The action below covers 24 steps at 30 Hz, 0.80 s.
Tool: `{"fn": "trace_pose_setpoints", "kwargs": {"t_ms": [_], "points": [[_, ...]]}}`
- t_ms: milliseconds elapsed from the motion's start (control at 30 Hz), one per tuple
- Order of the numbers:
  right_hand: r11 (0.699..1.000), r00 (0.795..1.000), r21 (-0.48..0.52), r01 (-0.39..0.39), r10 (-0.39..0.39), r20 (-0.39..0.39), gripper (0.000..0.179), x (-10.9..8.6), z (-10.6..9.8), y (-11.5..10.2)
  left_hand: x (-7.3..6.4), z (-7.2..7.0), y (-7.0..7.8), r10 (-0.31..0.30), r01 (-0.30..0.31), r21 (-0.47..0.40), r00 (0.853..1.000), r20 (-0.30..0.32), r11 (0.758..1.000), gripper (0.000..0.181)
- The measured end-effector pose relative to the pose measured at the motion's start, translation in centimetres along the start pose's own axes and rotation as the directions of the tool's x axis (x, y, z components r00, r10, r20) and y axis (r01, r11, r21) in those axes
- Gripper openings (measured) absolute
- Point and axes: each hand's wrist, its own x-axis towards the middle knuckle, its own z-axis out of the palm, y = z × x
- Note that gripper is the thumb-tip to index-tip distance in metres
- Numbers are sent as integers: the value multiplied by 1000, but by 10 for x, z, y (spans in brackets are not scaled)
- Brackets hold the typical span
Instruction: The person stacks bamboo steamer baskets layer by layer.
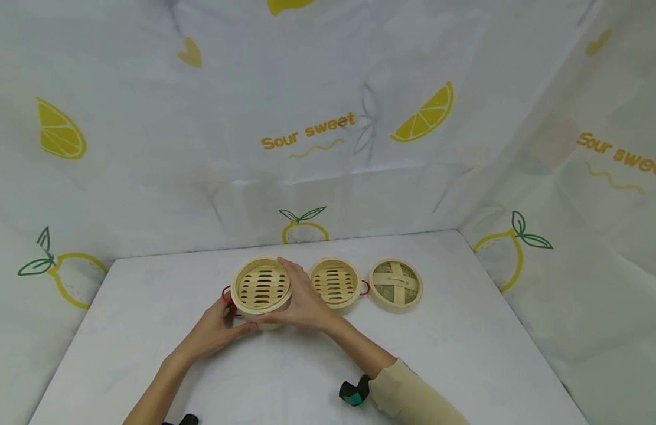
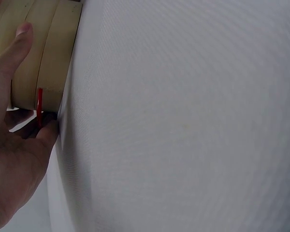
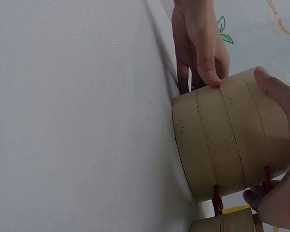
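Note:
Two round bamboo steamer baskets stand stacked on the white-covered table, the slatted upper basket (image 1: 261, 287) seated over the lower basket (image 3: 191, 145). My right hand (image 1: 304, 306) grips the upper one from the right, thumb on the near wall and fingers around the far side. From the left, my left hand (image 1: 216, 330) holds the lower basket, its thumb against the wall and its fingers low by a red loop handle (image 2: 39, 107). In the right wrist view, red loops also show on the right side of both tiers.
Just right of the stack sits another slatted bamboo basket (image 1: 334, 283) with a red loop. Beside it lies a woven bamboo lid (image 1: 395, 287) with crossed strips. A lemon-print sheet (image 1: 216, 147) hangs behind the table (image 1: 466, 354).

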Motion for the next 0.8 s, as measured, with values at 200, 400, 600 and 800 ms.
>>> {"fn": "trace_pose_setpoints", "kwargs": {"t_ms": [200, 400, 600, 800], "points": [[999, 999, 7, 38, -38, 22, 127, -4, -7, 2, 0, 1, -1, 13, -13, 31, 1000, -10, 999, 92], [998, 998, -2, 64, -64, 24, 123, -12, -19, 2, 2, 2, -1, 21, -21, 39, 1000, -13, 999, 95], [995, 994, -28, 99, -100, -31, 123, -14, -28, 3, 2, 1, -1, 26, -26, 33, 1000, -15, 999, 93], [995, 995, -40, 87, -89, -52, 124, -17, -40, 2, 2, -1, -2, 22, -22, 21, 1000, -7, 1000, 93]]}}
